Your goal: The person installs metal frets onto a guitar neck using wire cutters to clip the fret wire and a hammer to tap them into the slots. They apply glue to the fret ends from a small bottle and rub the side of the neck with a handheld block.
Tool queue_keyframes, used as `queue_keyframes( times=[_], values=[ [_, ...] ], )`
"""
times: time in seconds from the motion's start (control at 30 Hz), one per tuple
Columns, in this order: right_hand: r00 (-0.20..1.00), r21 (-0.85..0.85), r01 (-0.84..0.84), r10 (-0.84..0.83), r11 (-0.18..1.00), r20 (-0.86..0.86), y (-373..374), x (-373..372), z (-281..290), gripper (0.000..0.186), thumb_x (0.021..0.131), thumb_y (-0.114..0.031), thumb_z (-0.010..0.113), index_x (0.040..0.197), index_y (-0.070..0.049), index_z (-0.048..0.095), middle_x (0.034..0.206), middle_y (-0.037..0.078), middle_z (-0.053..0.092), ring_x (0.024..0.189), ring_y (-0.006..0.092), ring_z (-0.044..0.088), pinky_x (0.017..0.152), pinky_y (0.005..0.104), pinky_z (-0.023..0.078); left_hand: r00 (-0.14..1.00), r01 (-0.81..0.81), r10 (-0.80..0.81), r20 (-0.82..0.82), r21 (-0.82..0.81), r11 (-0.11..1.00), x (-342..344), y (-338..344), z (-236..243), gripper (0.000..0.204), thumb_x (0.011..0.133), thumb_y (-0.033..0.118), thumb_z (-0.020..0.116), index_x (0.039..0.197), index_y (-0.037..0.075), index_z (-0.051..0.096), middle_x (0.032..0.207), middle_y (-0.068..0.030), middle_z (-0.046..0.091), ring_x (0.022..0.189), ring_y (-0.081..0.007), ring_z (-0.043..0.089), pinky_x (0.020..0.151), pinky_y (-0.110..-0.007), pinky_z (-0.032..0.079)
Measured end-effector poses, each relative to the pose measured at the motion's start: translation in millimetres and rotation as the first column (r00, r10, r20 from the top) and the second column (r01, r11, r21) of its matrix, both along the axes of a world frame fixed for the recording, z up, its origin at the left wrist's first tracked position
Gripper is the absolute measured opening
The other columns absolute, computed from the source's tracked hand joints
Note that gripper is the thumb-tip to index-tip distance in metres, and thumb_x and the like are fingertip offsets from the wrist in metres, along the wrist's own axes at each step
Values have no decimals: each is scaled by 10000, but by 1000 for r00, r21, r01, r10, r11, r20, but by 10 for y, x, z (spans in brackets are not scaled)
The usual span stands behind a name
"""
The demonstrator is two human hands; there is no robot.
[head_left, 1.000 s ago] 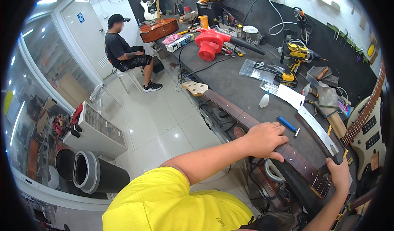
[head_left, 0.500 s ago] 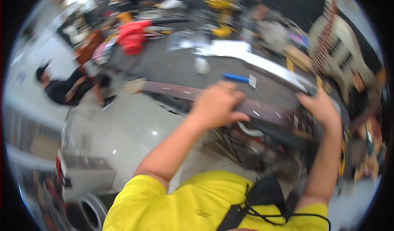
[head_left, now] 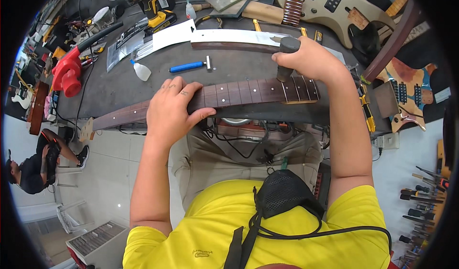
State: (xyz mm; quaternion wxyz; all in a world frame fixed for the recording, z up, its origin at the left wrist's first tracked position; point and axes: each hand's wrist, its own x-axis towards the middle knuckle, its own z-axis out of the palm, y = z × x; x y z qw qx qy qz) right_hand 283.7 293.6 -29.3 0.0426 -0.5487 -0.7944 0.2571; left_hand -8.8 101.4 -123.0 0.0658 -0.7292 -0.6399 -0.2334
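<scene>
A guitar neck [head_left: 241, 92] with a dark fretboard and pale dot markers lies along the front of the bench, its bare wooden headstock [head_left: 87, 130] at the left. My left hand [head_left: 168, 107] grips it left of the middle, fingers bent over the far edge and thumb along the near side. In my right hand [head_left: 311, 59] is a black mallet-like tool [head_left: 289, 45], held upright. Its lower end meets the fretboard near the right end, where several shiny frets show. Beyond the neck lie a blue-handled tool [head_left: 187, 67] and a small white squeeze bottle [head_left: 141, 71].
A second dark neck piece [head_left: 234, 45] under a white strip lies farther back. Behind are a yellow drill [head_left: 147, 4] and a beige electric guitar [head_left: 330, 6]. A red blower [head_left: 67, 72] stands at the left. At far left a seated person [head_left: 33, 166] is in view.
The view has swung and sharpened. My right hand has moved from near the white strip's right end onto the neck, now with the black mallet-like tool. My left hand still holds the neck.
</scene>
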Motion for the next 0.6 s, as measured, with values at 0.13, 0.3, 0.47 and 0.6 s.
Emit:
queue_keyframes(
  times=[0.13,0.3,0.47,0.6],
  values=[
    [998,24,-9,11,1000,-67,43,41,-90,569,901,-499,792,1032,55,762,844,121,733,789,229,660,781,403,559,1000,-3,3,2,11,1000,-5,-2,-4,633,789,540,920,1218,95,783,1043,-83,650,1042,-337,654,890,-464,562],
    [993,58,-23,30,998,-115,76,73,-163,607,892,-523,789,1032,68,780,828,146,731,786,262,671,788,417,567,1000,4,-4,14,26,1000,-4,1,-6,619,792,537,918,1209,100,786,1033,-79,647,1031,-333,656,889,-462,564],
    [986,28,-19,24,999,-164,60,78,-162,594,902,-510,791,1076,59,777,847,123,732,779,249,656,784,416,558,1000,-3,3,13,20,1000,-7,-4,-17,626,780,526,924,1211,95,783,1029,-80,646,1027,-333,654,882,-462,560],
    [986,37,-4,10,999,-164,35,74,-158,574,903,-509,793,1066,41,781,834,97,717,771,228,649,764,411,547,1000,-2,2,9,22,1000,-10,-2,-25,626,788,545,914,1205,94,790,1027,-79,647,1024,-329,655,885,-461,565]
  ],
)
